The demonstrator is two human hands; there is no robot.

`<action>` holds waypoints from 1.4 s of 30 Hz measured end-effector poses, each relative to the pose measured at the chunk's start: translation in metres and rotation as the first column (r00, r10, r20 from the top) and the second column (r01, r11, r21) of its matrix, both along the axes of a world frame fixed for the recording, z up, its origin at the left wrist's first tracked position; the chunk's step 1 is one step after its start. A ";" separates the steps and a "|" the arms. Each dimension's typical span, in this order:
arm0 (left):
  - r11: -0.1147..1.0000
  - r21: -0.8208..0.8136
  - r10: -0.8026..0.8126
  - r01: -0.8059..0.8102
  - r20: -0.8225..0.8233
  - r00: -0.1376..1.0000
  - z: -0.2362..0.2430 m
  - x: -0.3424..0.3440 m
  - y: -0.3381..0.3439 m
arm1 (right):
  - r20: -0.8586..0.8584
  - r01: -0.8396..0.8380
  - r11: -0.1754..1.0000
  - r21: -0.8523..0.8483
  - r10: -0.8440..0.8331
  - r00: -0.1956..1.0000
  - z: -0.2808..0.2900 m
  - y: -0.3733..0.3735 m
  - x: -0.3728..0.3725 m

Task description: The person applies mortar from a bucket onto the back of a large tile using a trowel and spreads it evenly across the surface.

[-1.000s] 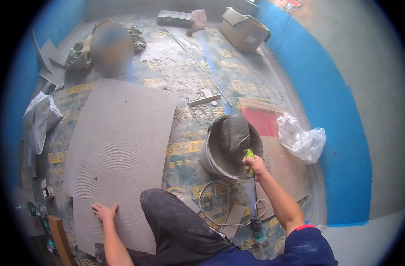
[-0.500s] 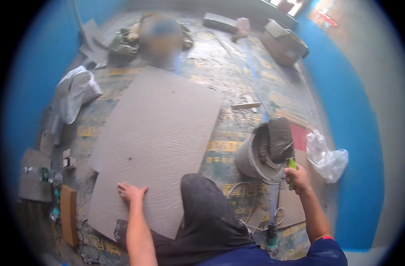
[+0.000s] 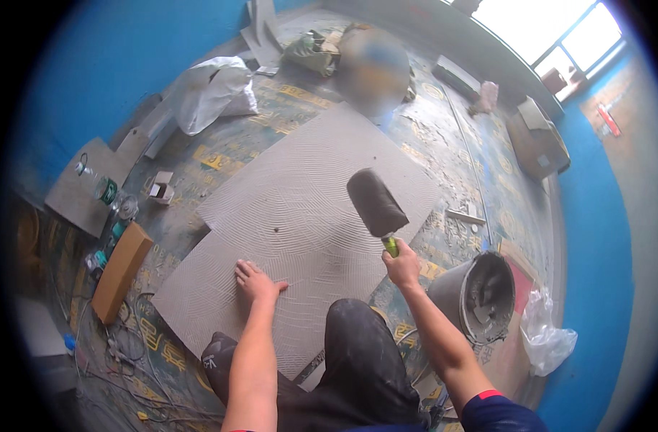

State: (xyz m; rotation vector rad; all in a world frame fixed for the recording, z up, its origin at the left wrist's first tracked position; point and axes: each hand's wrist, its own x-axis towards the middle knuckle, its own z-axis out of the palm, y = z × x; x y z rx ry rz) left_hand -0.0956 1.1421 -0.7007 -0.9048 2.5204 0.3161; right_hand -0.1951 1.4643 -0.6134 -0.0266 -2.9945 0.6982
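Observation:
My right hand (image 3: 401, 266) grips the green handle of a trowel (image 3: 375, 201), its blade loaded with wet grey mortar, raised over a large beige-grey tile (image 3: 307, 176) with a ridged, swirled surface. My left hand (image 3: 259, 284) lies open on that tile's near part, fingers spread. At least two tile pieces seem to overlap, with an offset edge on the left. Right of my right arm stands a grey bucket (image 3: 451, 295) with wet mortar inside. My bent knee rests at the tile's near edge.
Left: cardboard strip (image 3: 122, 270), power tools, bottles, cords, white sack (image 3: 206, 93). Right: crumpled clear plastic bag (image 3: 547, 335), cardboard box (image 3: 534, 140), long thin rod. Far side: green-khaki bundle (image 3: 307, 57) beside a blurred patch. Blue-painted walls (image 3: 106, 65) flank the littered floor covering (image 3: 214, 158).
The trowel came up out of the bucket with mortar and moved left over the tile. My left hand stayed spread on the tile. The view turned left, shifting the scene rightward.

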 end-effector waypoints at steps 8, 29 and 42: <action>1.000 0.000 0.025 -0.025 0.045 0.999 -0.003 0.004 -0.005 | -0.240 -0.044 0.998 0.050 0.055 0.969 0.040 -0.029 -0.014; 0.992 -0.112 -0.062 0.063 0.006 0.998 -0.001 -0.001 0.004 | -0.050 0.272 0.873 0.405 -0.275 0.960 0.230 0.245 0.091; 0.996 -0.087 0.008 -0.007 0.011 1.000 0.000 -0.009 0.010 | 0.724 0.582 0.796 0.167 -0.500 0.476 0.068 0.334 0.108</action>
